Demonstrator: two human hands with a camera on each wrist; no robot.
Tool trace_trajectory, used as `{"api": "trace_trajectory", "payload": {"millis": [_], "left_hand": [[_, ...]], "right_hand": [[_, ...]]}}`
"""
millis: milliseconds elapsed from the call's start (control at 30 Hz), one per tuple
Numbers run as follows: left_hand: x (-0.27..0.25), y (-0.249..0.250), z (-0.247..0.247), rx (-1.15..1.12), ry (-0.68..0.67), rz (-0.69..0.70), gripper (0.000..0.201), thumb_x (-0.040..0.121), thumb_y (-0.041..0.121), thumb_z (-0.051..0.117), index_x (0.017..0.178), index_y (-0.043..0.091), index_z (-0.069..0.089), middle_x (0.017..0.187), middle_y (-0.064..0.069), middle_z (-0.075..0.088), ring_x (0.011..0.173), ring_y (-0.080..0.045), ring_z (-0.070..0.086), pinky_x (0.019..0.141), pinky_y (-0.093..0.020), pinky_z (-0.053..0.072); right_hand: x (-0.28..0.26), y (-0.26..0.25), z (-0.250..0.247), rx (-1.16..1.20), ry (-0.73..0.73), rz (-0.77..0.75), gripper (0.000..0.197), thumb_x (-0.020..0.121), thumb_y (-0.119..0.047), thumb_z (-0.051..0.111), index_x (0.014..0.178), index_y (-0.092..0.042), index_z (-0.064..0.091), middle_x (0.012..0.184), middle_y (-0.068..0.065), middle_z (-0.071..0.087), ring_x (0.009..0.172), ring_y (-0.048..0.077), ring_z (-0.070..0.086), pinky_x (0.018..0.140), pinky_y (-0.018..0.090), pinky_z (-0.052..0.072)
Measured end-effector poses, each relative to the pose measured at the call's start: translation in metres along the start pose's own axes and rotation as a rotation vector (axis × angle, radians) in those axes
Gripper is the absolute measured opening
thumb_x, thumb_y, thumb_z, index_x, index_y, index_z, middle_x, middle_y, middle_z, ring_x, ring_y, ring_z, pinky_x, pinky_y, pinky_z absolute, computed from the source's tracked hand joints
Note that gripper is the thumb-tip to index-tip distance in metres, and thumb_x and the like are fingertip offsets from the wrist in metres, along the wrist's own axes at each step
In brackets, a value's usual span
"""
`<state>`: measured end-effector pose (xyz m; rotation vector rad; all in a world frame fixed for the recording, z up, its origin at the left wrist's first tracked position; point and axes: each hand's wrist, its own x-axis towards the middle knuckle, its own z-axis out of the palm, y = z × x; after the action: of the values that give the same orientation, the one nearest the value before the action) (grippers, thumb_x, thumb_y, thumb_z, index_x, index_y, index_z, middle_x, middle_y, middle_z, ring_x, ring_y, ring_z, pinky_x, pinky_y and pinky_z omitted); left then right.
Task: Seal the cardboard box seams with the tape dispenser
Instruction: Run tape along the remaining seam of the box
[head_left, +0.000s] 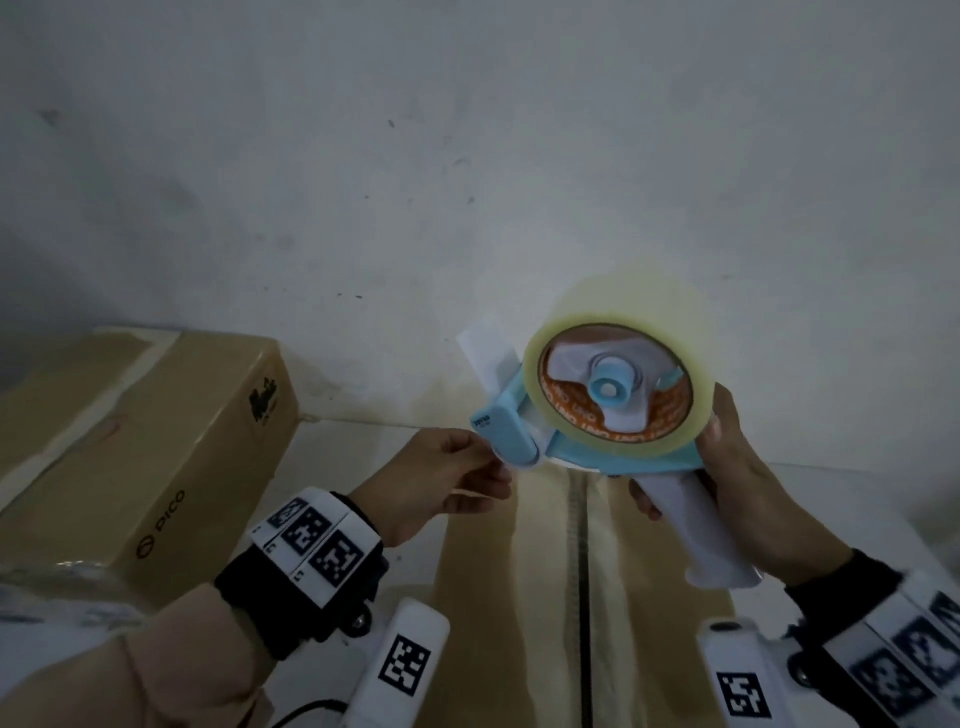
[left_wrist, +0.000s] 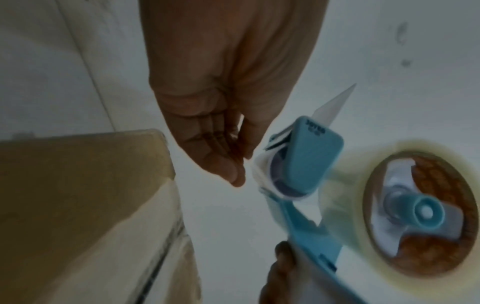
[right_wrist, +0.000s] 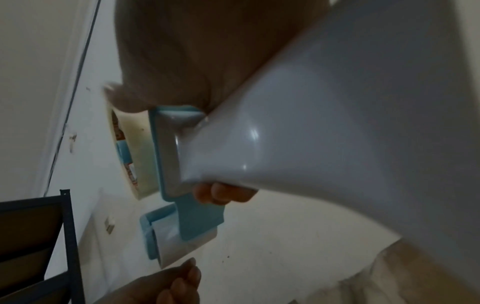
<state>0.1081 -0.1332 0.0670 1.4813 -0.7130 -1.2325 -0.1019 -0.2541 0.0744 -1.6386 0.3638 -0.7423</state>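
A blue and white tape dispenser (head_left: 597, 415) with a clear tape roll (head_left: 618, 312) hangs in the air above a cardboard box (head_left: 483, 597). My right hand (head_left: 727, 473) grips its white handle (right_wrist: 337, 123), fingers wrapped under it. My left hand (head_left: 491, 470) pinches the thin free end of the tape right at the dispenser's front roller (left_wrist: 285, 181). The box top below shows a centre seam (head_left: 582, 571) with pale tape along it. The white blade guard (head_left: 485, 348) sticks up at the front.
A second, closed cardboard box (head_left: 156, 441) lies to the left against the white wall (head_left: 467, 156). A black metal shelf frame (right_wrist: 70, 236) shows in the right wrist view. White floor runs between the boxes.
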Motion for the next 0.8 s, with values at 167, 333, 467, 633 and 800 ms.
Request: {"api": "trace_trajectory", "payload": {"millis": [167, 333, 467, 633, 800], "left_hand": [[0.009, 0.002, -0.004, -0.038, -0.002, -0.096, 0.026, 0.093, 0.006, 0.049, 0.073, 0.008, 0.065, 0.049, 0.001, 0.061, 0.042, -0.004, 0.056, 0.044, -0.014, 0.049], [0.019, -0.002, -0.005, -0.016, 0.041, -0.122, 0.029, 0.093, -0.001, 0.044, 0.072, 0.006, 0.062, 0.044, 0.002, 0.06, 0.038, -0.002, 0.055, 0.042, -0.013, 0.048], [0.03, -0.001, -0.007, -0.016, 0.072, -0.104, 0.017, 0.091, 0.002, 0.05, 0.08, 0.004, 0.063, 0.046, 0.003, 0.062, 0.04, -0.002, 0.056, 0.044, -0.013, 0.049], [0.049, 0.001, -0.007, 0.018, 0.124, -0.068, 0.012, 0.089, 0.003, 0.054, 0.082, 0.003, 0.064, 0.049, 0.002, 0.063, 0.041, -0.002, 0.058, 0.045, -0.013, 0.049], [0.063, -0.003, -0.01, 0.065, 0.134, -0.08, 0.012, 0.088, 0.004, 0.056, 0.079, 0.003, 0.063, 0.053, -0.002, 0.063, 0.041, -0.002, 0.059, 0.045, -0.013, 0.05]], "right_hand": [[0.01, 0.007, 0.003, -0.027, -0.096, -0.049, 0.116, 0.052, -0.057, 0.081, 0.131, -0.003, 0.016, 0.097, 0.001, 0.056, 0.072, -0.001, 0.06, 0.06, 0.016, 0.05], [0.014, 0.017, -0.005, -0.053, -0.115, 0.0, 0.094, 0.066, -0.021, 0.083, 0.13, -0.014, 0.015, 0.097, -0.02, 0.062, 0.07, -0.001, 0.063, 0.058, 0.016, 0.052], [0.022, 0.013, -0.011, -0.151, -0.119, -0.027, 0.083, 0.065, -0.028, 0.083, 0.123, -0.033, 0.023, 0.093, -0.02, 0.064, 0.064, 0.002, 0.063, 0.054, 0.019, 0.052], [0.037, 0.012, -0.012, -0.199, -0.076, -0.028, 0.078, 0.056, -0.069, 0.071, 0.111, -0.03, 0.032, 0.095, -0.001, 0.055, 0.058, 0.008, 0.057, 0.047, 0.028, 0.051], [0.049, 0.026, -0.016, -0.232, -0.08, -0.019, 0.08, 0.053, -0.072, 0.07, 0.105, -0.024, 0.031, 0.09, 0.008, 0.051, 0.054, 0.007, 0.056, 0.044, 0.026, 0.049]]}}
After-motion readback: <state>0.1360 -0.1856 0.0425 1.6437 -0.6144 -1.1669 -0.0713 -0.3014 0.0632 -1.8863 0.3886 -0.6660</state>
